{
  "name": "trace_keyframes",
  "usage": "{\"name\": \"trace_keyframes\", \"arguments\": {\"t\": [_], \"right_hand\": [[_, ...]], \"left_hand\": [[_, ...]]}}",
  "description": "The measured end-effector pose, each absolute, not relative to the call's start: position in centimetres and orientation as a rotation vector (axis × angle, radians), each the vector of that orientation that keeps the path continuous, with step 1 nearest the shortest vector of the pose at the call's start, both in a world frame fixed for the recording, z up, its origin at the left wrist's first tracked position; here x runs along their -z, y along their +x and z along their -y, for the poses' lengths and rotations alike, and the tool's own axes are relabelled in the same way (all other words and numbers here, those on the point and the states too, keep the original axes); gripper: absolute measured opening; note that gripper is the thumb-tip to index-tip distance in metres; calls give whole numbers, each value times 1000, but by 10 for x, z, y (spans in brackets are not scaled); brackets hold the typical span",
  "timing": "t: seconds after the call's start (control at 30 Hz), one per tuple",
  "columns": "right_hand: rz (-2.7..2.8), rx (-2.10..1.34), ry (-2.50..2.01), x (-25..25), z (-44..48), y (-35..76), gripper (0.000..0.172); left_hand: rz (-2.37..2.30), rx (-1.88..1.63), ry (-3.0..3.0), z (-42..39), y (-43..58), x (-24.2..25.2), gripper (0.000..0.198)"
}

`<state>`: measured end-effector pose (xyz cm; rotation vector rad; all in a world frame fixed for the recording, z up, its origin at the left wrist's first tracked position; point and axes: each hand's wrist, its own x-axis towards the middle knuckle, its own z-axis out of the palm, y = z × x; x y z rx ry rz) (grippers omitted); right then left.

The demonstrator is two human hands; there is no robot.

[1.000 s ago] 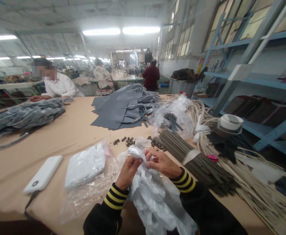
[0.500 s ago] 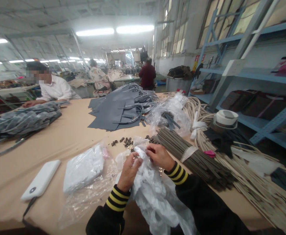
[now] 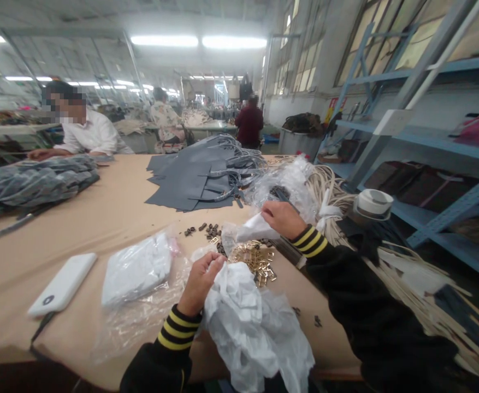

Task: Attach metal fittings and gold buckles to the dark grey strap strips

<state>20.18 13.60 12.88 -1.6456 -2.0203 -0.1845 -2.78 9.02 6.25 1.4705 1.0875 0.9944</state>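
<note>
My left hand (image 3: pixel 200 281) is closed in a pinch at the top of a crumpled, thin white sheet (image 3: pixel 247 322), which hangs over the table's front edge. Whether it is paper or cloth I cannot tell. Farther forward and to the right, my right hand (image 3: pixel 284 218) grips a smaller white piece (image 3: pixel 250 229) between thumb and fingers. Below that piece lies a heap of gold rectangular buckles (image 3: pixel 255 259). Small dark metal fittings (image 3: pixel 212 230) are scattered beyond. Left of my left hand is a clear plastic bag (image 3: pixel 139 270) with folded white material inside.
A white power bank (image 3: pixel 65 284) with a cable lies at the left. Grey panels with straps (image 3: pixel 194 177) are stacked at the back. Pale cords (image 3: pixel 325 183) and a white roll (image 3: pixel 372 203) sit at the right, near blue shelving (image 3: pixel 439 202). A co-worker (image 3: pixel 94 131) leans on the table.
My hands have moved apart. The right went forward and right with a white piece; the left came slightly down and left with the sheet. The gold buckles have come into view between them.
</note>
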Motion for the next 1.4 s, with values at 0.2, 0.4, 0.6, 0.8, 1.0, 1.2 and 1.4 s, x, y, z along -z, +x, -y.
{"name": "trace_keyframes", "arguments": {"t": [0.2,0.4,0.6,0.8,1.0,1.2,1.4], "right_hand": [[2089,248,-1675,-141,-148,208,14],[1932,228,-1709,-145,-148,210,13],[1990,154,-1681,-143,-147,204,11],[2192,57,-1492,-133,-142,191,9],[2205,54,-1554,-109,-124,169,11],[1979,-83,-1725,-72,-114,173,14],[1757,-287,-1730,-49,-126,210,19]], "left_hand": [[-1070,-1042,1513,-87,-26,-66,26],[-1041,-1018,1590,-83,-21,-64,25],[-1074,-999,1689,-78,-15,-76,29],[-1217,-977,1860,-99,9,-91,56],[-1407,-779,2060,-141,39,-77,28],[-1312,-761,2112,-149,40,-66,27],[-1109,-816,2072,-141,35,-71,27]]}}
